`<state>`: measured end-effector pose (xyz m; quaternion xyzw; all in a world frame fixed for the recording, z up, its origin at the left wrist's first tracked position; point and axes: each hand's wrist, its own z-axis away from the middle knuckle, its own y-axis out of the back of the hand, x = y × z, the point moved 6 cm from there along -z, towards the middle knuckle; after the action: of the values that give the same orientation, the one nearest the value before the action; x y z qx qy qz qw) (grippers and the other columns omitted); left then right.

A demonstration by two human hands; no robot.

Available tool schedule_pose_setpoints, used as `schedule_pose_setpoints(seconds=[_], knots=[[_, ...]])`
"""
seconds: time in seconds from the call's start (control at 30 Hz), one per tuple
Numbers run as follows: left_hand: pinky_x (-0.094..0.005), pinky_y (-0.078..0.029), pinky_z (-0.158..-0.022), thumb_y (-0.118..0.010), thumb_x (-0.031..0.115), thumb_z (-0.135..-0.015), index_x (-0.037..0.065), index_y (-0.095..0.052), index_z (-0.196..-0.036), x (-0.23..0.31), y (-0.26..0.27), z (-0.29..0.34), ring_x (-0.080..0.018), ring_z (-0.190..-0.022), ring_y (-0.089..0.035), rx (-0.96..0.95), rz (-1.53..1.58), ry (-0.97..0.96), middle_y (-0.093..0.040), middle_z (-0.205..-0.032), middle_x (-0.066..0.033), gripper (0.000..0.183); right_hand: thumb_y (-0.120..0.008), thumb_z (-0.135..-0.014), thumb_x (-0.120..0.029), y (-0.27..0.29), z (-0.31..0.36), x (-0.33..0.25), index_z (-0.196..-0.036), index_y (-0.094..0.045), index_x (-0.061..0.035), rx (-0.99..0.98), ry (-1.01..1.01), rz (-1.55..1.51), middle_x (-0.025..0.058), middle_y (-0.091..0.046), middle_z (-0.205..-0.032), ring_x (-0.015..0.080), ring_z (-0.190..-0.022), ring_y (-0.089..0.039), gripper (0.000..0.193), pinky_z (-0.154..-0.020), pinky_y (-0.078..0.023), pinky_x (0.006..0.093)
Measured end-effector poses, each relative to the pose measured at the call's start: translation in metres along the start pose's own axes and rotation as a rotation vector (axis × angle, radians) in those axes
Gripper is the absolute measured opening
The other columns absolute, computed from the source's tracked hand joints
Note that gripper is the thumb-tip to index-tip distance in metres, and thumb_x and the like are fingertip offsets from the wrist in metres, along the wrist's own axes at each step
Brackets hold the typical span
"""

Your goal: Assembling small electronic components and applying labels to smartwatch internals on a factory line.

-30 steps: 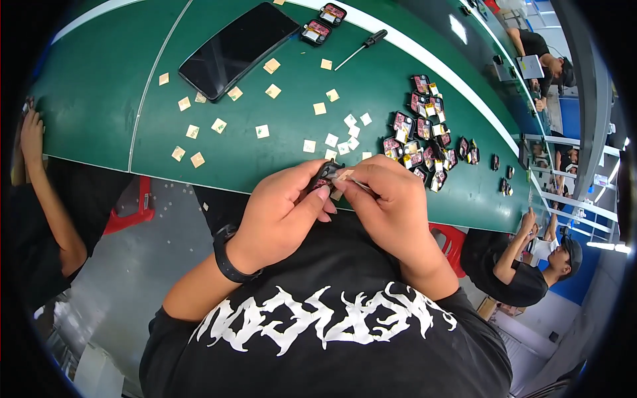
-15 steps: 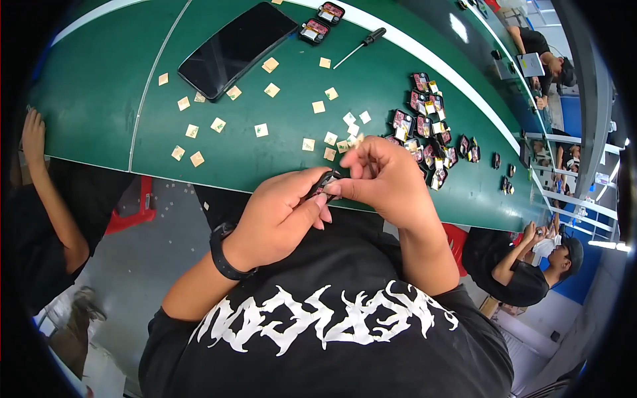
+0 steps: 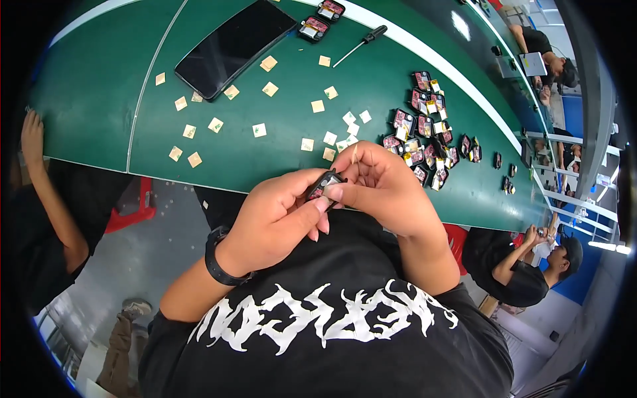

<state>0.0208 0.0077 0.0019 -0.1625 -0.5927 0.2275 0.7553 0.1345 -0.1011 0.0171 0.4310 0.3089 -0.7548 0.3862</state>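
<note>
Held in front of my chest, just past the table's near edge, is a small black plastic case [image 3: 317, 190] with a reddish circuit board inside. My left hand [image 3: 275, 209] grips it between thumb and fingers. My right hand [image 3: 381, 189] is closed at its right side, thumb pressing on the case and fingers curled behind. A thin tan sliver [image 3: 355, 156] shows at the right fingers; whether they hold it, I cannot tell. Beyond my hands lie several small pale square stickers [image 3: 307, 144]. To the right is a cluster of similar open cases [image 3: 424, 126] with boards and silvery battery cells.
A large dark tablet-like device [image 3: 235, 48] lies at the back left of the green table [image 3: 86, 113]. Two open cases [image 3: 314, 28] and a screwdriver [image 3: 361, 45] lie at the back. Another person's hand [image 3: 32, 138] rests at the left edge; a co-worker [image 3: 531, 268] sits at right.
My right fingers have curled in closer to the case, and the right hand has shifted slightly down. The left hand keeps its hold. A person's leg at lower left has moved.
</note>
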Motion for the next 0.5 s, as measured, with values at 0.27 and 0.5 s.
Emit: schedule_pose_setpoints(seconds=[0.27,0.5], knots=[[-0.0233,-0.054,-0.063,-0.056,-0.002,-0.101,-0.003,-0.047,-0.135,0.013,-0.003,0.009,-0.0124,-0.079,-0.065,0.116,-0.091,-0.093,-0.064,-0.109,-0.0128,0.035,-0.071,-0.096,-0.003,-0.014,0.014,-0.025,-0.108,-0.06,-0.0014,-0.017,0.023,-0.164,-0.0009,-0.066,-0.084,0.0039,-0.077,-0.061,0.016,-0.072,-0.048,0.0212],[-0.0219,-0.052,-0.06,-0.055,0.0,-0.103,-0.004,-0.053,-0.132,0.024,0.006,0.016,-0.0099,-0.073,-0.064,0.123,-0.18,-0.069,-0.069,-0.102,-0.0134,0.03,-0.07,-0.097,-0.004,0.019,0.028,-0.036,-0.104,-0.064,-0.0015,0.186,0.078,0.042,-0.0023,-0.065,-0.089,0.0025,-0.08,-0.058,0.01,-0.07,-0.045,0.019]])
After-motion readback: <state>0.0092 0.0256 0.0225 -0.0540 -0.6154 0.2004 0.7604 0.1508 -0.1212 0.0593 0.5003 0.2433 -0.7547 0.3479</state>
